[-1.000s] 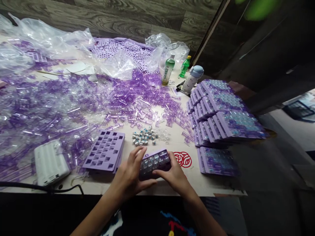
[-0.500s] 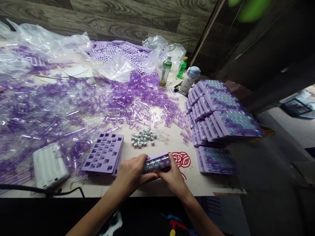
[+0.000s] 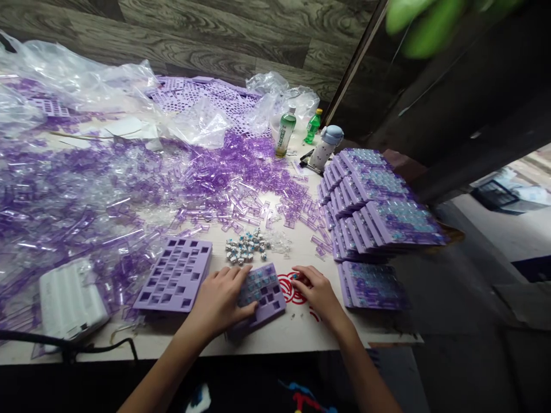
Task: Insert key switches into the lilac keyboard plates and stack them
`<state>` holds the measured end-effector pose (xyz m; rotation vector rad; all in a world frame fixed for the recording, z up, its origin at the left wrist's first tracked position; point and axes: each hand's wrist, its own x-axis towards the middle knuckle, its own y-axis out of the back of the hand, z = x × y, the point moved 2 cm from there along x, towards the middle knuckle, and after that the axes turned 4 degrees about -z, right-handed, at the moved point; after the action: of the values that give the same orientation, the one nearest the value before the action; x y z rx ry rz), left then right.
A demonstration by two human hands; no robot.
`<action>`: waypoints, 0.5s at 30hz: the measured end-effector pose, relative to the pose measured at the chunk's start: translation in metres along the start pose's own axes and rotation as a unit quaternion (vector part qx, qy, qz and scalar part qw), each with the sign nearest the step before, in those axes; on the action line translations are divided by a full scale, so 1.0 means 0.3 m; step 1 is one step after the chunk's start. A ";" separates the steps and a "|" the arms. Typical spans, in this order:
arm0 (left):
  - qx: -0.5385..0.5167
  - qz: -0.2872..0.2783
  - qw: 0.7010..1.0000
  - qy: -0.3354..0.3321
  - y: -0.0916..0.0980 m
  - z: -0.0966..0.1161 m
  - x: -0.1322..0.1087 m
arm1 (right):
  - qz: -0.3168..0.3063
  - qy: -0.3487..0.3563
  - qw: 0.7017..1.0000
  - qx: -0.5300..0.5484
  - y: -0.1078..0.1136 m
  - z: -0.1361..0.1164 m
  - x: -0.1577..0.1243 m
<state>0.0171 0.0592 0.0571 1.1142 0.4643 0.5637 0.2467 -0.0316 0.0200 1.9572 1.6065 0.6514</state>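
Note:
My left hand [image 3: 218,299] grips the left side of a purple keyboard plate [image 3: 272,310], thumb across its face. Clear keycaps fill part of that plate, while several square holes at its right are open. Just right of it, my right hand [image 3: 319,293] pinches a small key switch [image 3: 295,276] with a blue stem between thumb and fingertips. Behind the plate lies a heap of blue-stemmed key switches [image 3: 244,250], beside some small clear keycaps [image 3: 279,244]. A stack of purple plates with bare holes [image 3: 172,276] rests left of my left hand.
Filled keyboard plates [image 3: 379,226] stand in tall stacks at the right. Loose purple and clear plastic pieces [image 3: 129,189] cover the table's left and middle. A green-labelled bottle [image 3: 284,135], a green bottle [image 3: 313,127] and a flask [image 3: 326,150] stand behind. A white case [image 3: 71,301] lies front left.
The plate was tilted on edge in both hands; now it lies flatter, its face up, under my left hand. My right hand has let go of it, moved right and holds a key switch.

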 end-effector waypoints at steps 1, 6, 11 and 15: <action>-0.004 -0.006 1.000 0.001 -0.006 -0.001 0.008 | -0.004 0.003 1.000 -0.004 -0.006 0.002 0.005; -0.022 0.005 0.999 -0.023 -0.028 0.001 0.046 | 0.003 0.064 0.998 0.026 -0.028 -0.059 0.009; -0.028 0.022 0.998 -0.045 -0.049 -0.006 0.047 | -0.067 0.179 0.981 0.044 -0.091 -0.121 0.009; -0.016 0.041 0.998 -0.038 -0.071 0.001 0.028 | -0.047 0.224 0.973 -0.003 -0.125 -0.113 0.011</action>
<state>0.0278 0.0574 0.0369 1.1247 0.3433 0.5970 0.1976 -0.0191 0.0206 1.8011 1.9388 1.1180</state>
